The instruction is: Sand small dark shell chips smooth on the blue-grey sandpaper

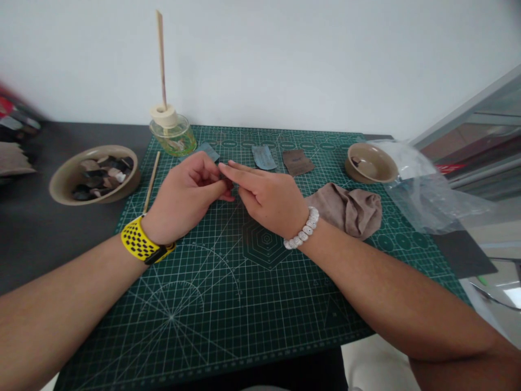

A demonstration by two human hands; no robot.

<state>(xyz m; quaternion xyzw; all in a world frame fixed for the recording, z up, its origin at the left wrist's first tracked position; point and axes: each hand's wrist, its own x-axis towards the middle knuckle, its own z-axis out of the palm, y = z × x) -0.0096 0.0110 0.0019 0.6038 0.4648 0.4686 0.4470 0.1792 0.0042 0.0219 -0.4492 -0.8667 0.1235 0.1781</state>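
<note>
My left hand (pixel 183 195) is over the cutting mat (pixel 211 293), with its thumb and fingers pinched together. Something small and dark seems to sit at its fingertips, too hidden to name. From the right, my right hand (pixel 274 201) reaches across with fingers stretched out, their tips touching or nearly touching the left fingertips. Its thumb lies lower, apart from the index finger. Behind the hands lie a blue-grey sandpaper-like piece (pixel 264 157), a brown one (pixel 298 162) and another blue-grey piece (pixel 209 151), partly covered by my left hand.
At left, a bowl (pixel 57 182) holds several dark and brown chunks. A thin stick (pixel 152 182) and a glass diffuser bottle (pixel 175 138) stand nearer. A crumpled brown cloth (pixel 345 209), a smaller bowl (pixel 372 176) and a clear plastic bag (pixel 433 198) are at right. A wall is behind.
</note>
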